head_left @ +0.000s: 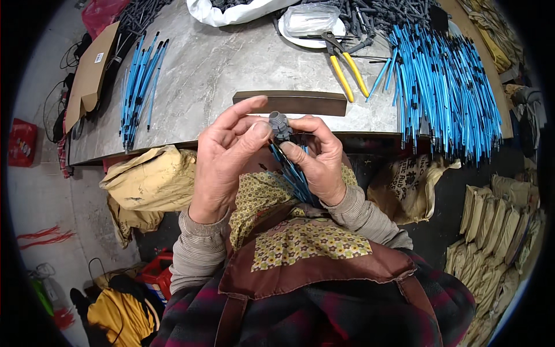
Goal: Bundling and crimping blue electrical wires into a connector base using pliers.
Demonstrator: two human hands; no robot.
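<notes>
In front of my lap, my right hand (319,163) pinches a dark grey ribbed rubber boot (279,123) between thumb and fingers. My left hand (230,155) is right beside it, thumb bent against the curled fingers and index finger raised. A thin black end shows just below that thumb; whether the left fingers grip it is hidden. Under the boot, several blue cables with black ends (296,182) lie across my lap, partly covered by my right hand.
A dark bar (289,103) lies along the table's (196,69) near edge. Yellow-handled pliers (346,66) rest beyond it. A large pile of blue cables (445,92) is at right, a smaller bundle (139,87) at left. A white sack (231,13) stands at the back.
</notes>
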